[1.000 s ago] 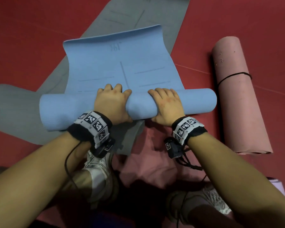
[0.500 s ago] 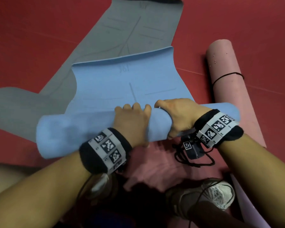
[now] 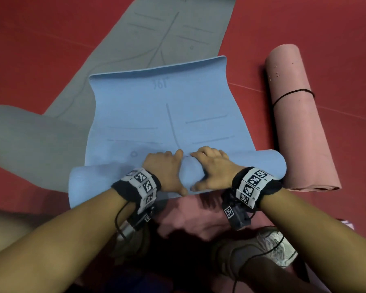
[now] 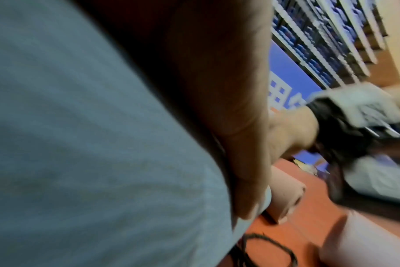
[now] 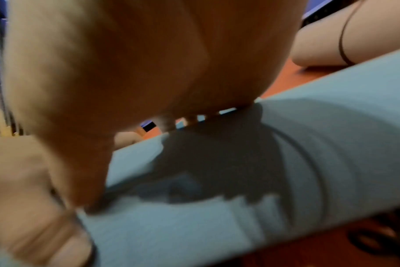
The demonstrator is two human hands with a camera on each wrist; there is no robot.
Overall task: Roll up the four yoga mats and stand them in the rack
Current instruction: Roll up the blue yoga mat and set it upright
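Note:
A light blue yoga mat (image 3: 161, 115) lies partly rolled on the red floor, its roll (image 3: 251, 168) running left to right close to me. My left hand (image 3: 165, 170) and right hand (image 3: 212, 168) sit side by side at the roll's middle. On each, the fingers curl over the top and the thumb is on the near side. The right wrist view shows my right hand (image 5: 137, 72) over the blue roll (image 5: 217, 225). In the left wrist view the blue mat (image 4: 80, 144) fills the left side. A rolled pink mat (image 3: 300, 132) with a black band lies to the right.
A grey mat (image 3: 135, 39) lies flat under the blue one and stretches away to the top. A flat pink mat (image 3: 190, 216) and my shoes (image 3: 270, 248) are close below the roll. Blurred shelving (image 4: 320, 45) shows behind in the left wrist view.
Both hands have slid along the blue roll toward each other and now nearly touch at its middle. My view has shifted, so more of the grey mat shows.

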